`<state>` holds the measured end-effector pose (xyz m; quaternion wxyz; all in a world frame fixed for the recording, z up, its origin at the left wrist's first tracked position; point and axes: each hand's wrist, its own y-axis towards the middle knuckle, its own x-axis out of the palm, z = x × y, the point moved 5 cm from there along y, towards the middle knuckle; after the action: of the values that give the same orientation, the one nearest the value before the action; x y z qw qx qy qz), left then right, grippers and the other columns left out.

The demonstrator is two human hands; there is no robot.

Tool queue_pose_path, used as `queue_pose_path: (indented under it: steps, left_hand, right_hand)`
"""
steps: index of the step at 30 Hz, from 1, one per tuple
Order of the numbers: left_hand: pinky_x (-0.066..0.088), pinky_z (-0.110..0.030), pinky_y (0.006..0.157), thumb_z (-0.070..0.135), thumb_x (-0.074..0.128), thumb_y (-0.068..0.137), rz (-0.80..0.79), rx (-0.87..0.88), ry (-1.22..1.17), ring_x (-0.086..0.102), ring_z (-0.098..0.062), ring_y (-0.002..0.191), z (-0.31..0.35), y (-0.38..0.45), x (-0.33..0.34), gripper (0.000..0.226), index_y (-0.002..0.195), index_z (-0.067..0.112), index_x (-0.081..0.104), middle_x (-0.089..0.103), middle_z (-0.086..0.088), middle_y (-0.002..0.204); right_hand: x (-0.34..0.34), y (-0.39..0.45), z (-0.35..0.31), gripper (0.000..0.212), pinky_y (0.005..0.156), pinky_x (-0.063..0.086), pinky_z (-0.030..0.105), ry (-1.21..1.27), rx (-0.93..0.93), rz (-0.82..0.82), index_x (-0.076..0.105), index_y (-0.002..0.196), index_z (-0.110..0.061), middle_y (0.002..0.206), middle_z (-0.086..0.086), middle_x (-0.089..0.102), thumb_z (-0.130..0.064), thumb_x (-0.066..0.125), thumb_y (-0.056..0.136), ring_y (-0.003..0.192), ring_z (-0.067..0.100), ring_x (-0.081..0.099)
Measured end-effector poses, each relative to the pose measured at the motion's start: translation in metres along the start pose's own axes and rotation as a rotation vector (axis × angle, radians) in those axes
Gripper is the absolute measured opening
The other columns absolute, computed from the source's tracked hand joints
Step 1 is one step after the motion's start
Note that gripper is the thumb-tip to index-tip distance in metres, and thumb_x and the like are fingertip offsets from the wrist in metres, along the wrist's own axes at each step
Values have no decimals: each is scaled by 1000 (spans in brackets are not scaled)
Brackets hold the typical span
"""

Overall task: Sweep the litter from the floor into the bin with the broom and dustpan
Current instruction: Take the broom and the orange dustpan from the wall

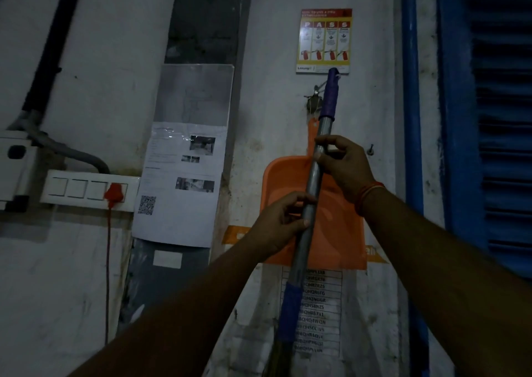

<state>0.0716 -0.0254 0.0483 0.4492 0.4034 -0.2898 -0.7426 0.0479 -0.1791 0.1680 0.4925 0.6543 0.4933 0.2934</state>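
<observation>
Both hands on broom (312, 186) handle, upright w/ slight tilt, in front of wall; right hand (344, 165) pinches metal shaft higher up; left hand (280, 221) grips it lower; orange dustpan (339, 232) hangs on wall just behind; fire-extinguisher poster (324, 41) above.

Both forearms extend forward and upward toward the broom handle (313, 180). The left hand (280, 221) grips the handle below the right hand (344, 166), fingers curled round it. The right hand pinches the handle higher up, wrist bent.
</observation>
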Motion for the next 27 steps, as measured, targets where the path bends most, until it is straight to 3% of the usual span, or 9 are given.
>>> queue_pose_path:
  steps: [4, 8, 17, 21, 27]
  left_hand:
    - [59, -40, 92, 6, 63, 94, 47, 36, -13, 64, -16, 113, 0, 1, -1, 41, 129, 28, 60, 58, 1, 130]
    - [59, -45, 92, 3, 63, 94, 87, 39, -74, 66, -21, 111, 3, 8, -7, 43, 131, 25, 61, 61, -6, 128]
    - [58, -46, 93, 4, 62, 95, 84, 80, -127, 62, -27, 116, 22, 23, -10, 43, 133, 23, 58, 57, -9, 131]
    - [58, -45, 92, 1, 62, 94, 87, 107, -148, 61, -29, 117, 30, 26, -11, 44, 135, 14, 56, 58, -11, 130]
    - [59, -44, 91, 0, 61, 94, 83, 118, -142, 61, -33, 117, 38, 31, -9, 44, 136, 12, 55, 58, -15, 129]
  right_hand:
    - [-1, 0, -1, 33, 85, 60, 37, 23, 8, -25, 70, 118, -17, 112, 15, 67, -4, 68, 88, 104, 27, 66]
    - [-5, 1, -3, 32, 89, 58, 40, 26, 11, -18, 71, 116, -21, 111, 7, 70, -9, 71, 87, 103, 22, 68]
    - [-25, -56, -13, 22, 83, 58, 31, 167, 65, 162, 67, 111, -14, 107, 4, 68, -6, 65, 90, 98, 14, 68]
    - [-18, -110, 3, 19, 85, 58, 35, 133, 113, 104, 67, 106, -14, 107, 0, 70, -6, 66, 89, 101, 15, 67]
    - [4, -158, 20, 17, 92, 56, 42, 109, 136, -133, 69, 101, -6, 108, 8, 70, 3, 65, 88, 104, 23, 67]
